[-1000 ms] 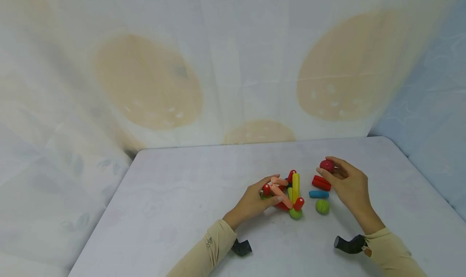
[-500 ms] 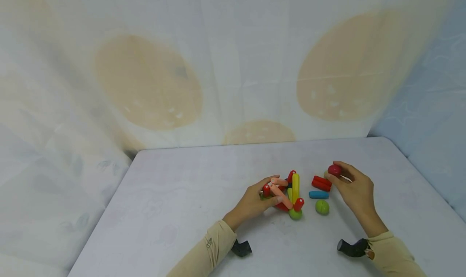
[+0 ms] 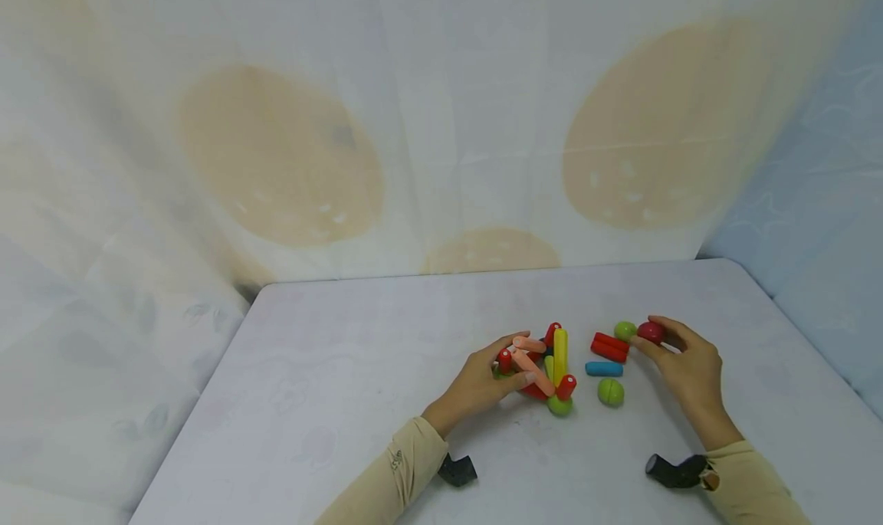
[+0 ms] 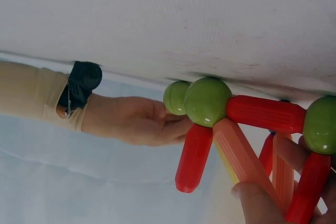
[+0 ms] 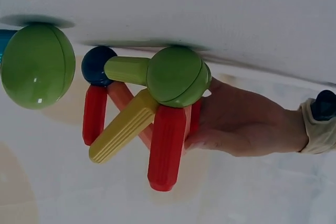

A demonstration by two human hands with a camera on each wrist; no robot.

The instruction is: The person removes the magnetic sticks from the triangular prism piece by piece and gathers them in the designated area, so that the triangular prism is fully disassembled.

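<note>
Head view: a person's left hand [image 3: 483, 379] grips a small structure of rods and balls [image 3: 545, 368] standing on the white tabletop [image 3: 331, 402], fingers curled round its orange rod [image 3: 531, 372]. To the right, the right hand [image 3: 683, 364] pinches a dark red ball [image 3: 651, 331] between thumb and fingertips, touching a green ball [image 3: 625, 330] on the tabletop. Two red rods [image 3: 609, 347], a blue rod [image 3: 603, 369] and another green ball [image 3: 610, 392] lie loose between the hands.

A pale table [image 3: 331, 387] carries a rod-and-ball structure [image 3: 545, 368], red sticks [image 3: 609, 346], a blue stick [image 3: 603, 369] and a green ball [image 3: 610, 392].
</note>
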